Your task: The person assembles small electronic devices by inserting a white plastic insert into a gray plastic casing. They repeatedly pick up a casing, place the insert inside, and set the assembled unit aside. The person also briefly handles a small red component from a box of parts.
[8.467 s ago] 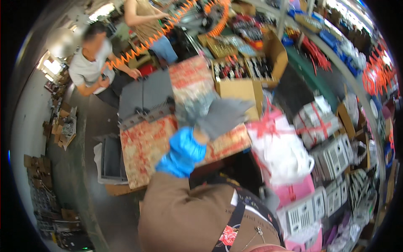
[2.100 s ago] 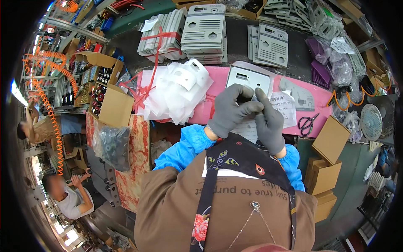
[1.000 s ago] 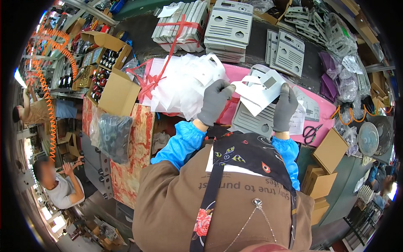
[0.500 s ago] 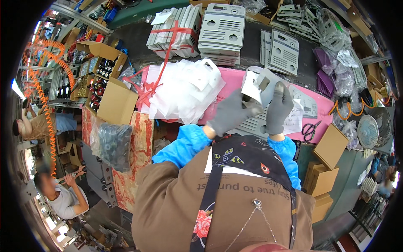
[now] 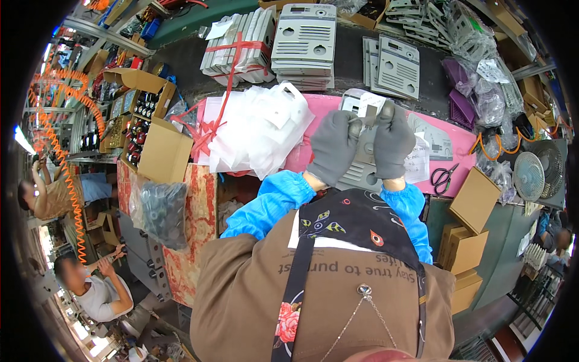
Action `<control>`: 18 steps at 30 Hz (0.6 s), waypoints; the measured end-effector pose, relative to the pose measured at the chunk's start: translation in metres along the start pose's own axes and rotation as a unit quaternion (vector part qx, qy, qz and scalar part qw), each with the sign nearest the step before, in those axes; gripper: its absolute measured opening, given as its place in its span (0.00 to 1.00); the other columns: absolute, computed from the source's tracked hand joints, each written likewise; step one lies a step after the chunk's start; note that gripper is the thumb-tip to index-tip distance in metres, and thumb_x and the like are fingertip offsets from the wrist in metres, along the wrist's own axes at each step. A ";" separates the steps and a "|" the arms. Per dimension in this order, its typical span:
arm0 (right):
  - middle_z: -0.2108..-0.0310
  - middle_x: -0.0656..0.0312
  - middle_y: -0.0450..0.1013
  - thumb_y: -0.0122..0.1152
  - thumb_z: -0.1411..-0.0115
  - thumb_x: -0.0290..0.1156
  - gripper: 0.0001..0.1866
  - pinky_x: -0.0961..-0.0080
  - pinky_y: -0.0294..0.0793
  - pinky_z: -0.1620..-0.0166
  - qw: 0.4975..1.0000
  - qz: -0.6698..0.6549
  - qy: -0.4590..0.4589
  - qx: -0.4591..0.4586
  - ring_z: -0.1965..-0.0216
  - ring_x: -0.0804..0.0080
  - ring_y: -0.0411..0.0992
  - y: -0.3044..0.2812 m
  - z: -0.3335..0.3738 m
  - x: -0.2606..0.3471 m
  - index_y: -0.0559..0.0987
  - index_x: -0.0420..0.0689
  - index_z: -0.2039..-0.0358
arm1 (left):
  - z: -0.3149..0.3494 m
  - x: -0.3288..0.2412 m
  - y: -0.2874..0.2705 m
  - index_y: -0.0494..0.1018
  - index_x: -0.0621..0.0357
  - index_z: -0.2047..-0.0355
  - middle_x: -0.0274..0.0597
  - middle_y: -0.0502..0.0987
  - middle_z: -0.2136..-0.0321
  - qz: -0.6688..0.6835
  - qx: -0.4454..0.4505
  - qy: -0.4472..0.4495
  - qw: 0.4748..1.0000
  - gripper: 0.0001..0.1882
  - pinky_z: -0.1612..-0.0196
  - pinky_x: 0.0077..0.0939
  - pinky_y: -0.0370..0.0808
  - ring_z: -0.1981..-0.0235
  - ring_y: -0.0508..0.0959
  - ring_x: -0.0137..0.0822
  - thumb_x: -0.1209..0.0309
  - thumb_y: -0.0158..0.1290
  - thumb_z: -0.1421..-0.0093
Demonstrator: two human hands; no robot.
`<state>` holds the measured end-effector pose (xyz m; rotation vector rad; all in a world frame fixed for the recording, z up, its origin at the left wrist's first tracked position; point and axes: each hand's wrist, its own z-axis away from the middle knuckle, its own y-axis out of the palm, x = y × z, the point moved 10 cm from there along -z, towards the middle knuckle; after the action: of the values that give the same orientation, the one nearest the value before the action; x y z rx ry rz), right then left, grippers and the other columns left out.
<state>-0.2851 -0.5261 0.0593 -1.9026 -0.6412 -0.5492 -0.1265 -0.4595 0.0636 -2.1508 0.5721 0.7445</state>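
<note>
I see the left hand [image 5: 333, 148] and right hand [image 5: 394, 142] with a sheet [image 5: 370, 104] between them, above a panel [image 5: 357, 178] on the mat [image 5: 461, 145]. Left is a pile of thin sheets [image 5: 256, 130], with a tied bundle [image 5: 236, 54] behind. Scissors [image 5: 443, 179] lie right of the paper [image 5: 417, 163]. Boxes [image 5: 467, 247] stand further right.

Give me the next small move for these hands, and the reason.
I'd ease the left hand and right hand slightly apart, keeping the grip, to flatten the small white sheet: both seem to pinch it close together, and they hide much of it and part of the slotted grey panel.
</note>
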 end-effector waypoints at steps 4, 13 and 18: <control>0.78 0.51 0.76 0.49 0.32 0.51 0.18 0.55 0.72 0.72 0.991 0.086 0.008 0.103 0.74 0.49 0.77 0.006 -0.004 -0.006 0.81 0.54 0.60 | -0.005 0.014 0.009 0.73 0.53 0.66 0.44 0.75 0.74 -0.031 0.053 0.092 0.994 0.11 0.73 0.40 0.72 0.74 0.77 0.50 0.59 0.55 0.37; 0.71 0.50 0.77 0.52 0.32 0.51 0.19 0.62 0.74 0.66 0.998 -0.018 0.028 0.054 0.70 0.50 0.77 -0.051 -0.006 -0.036 0.81 0.49 0.60 | -0.039 0.233 -0.053 0.77 0.44 0.54 0.39 0.77 0.54 -0.445 0.137 -0.169 0.869 0.22 0.54 0.46 0.74 0.51 0.74 0.47 0.55 0.63 0.48; 0.68 0.56 0.78 0.60 0.35 0.43 0.14 0.67 0.74 0.65 0.998 -0.045 -0.042 -0.001 0.69 0.57 0.76 -0.077 0.003 -0.019 0.81 0.44 0.62 | -0.066 0.169 -0.094 0.75 0.44 0.52 0.37 0.77 0.56 -0.488 -0.056 -0.029 0.871 0.25 0.49 0.46 0.68 0.52 0.73 0.45 0.56 0.66 0.50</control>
<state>-0.3491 -0.5003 0.0980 -1.9136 -0.7856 -0.5289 0.0749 -0.4810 0.0351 -2.1340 -0.6067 0.2564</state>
